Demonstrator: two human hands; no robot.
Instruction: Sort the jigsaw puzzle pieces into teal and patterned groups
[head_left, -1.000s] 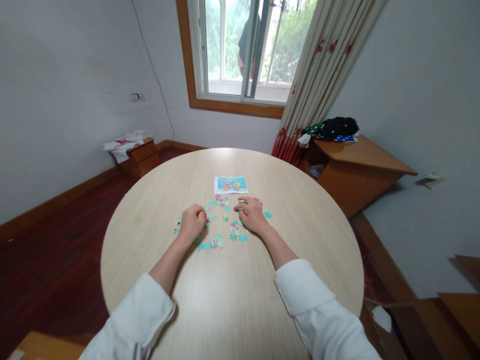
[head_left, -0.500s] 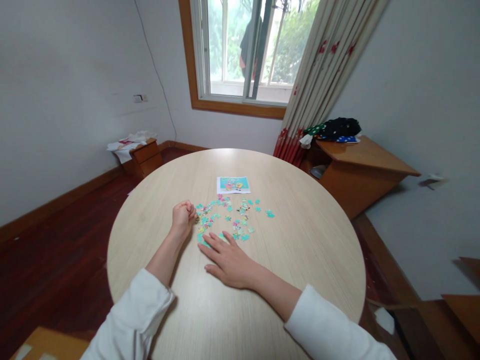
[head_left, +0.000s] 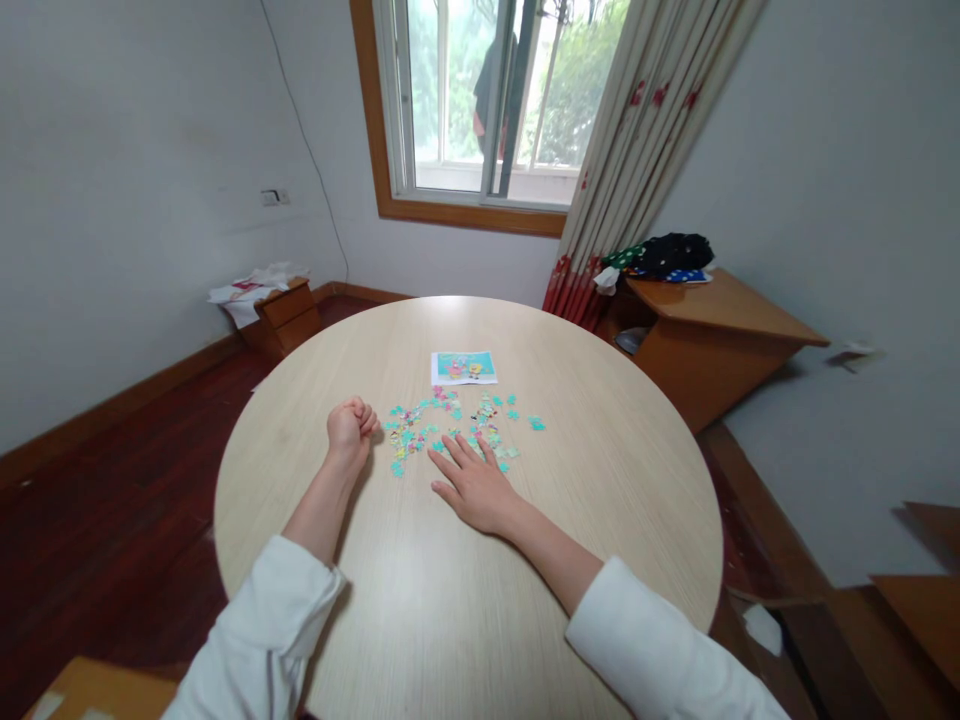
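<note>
Small jigsaw puzzle pieces [head_left: 409, 440], mostly turquoise with some pink and yellow, lie scattered over the middle of the round table [head_left: 420, 620]. My right hand [head_left: 478, 488] rests palm down with fingers spread, its fingertips over the near pieces and hiding some of them. Just left of the scatter, my left hand [head_left: 351, 430] is curled into a fist on the table; whatever may be inside it is hidden. Beyond the pieces lies a printed picture [head_left: 465, 368] with cartoon figures on a turquoise ground.
Behind the table are a window [head_left: 487, 110] and a long curtain [head_left: 637, 130]. On the right, dark cloths lie on a tilted-looking wooden cabinet [head_left: 720, 330]. A small wooden stand [head_left: 289, 315] with white paper or cloth on it is at the left wall.
My right hand has slid away from me and to the right, and some pieces near it have shifted. My left fist has moved slightly left, away from the pieces.
</note>
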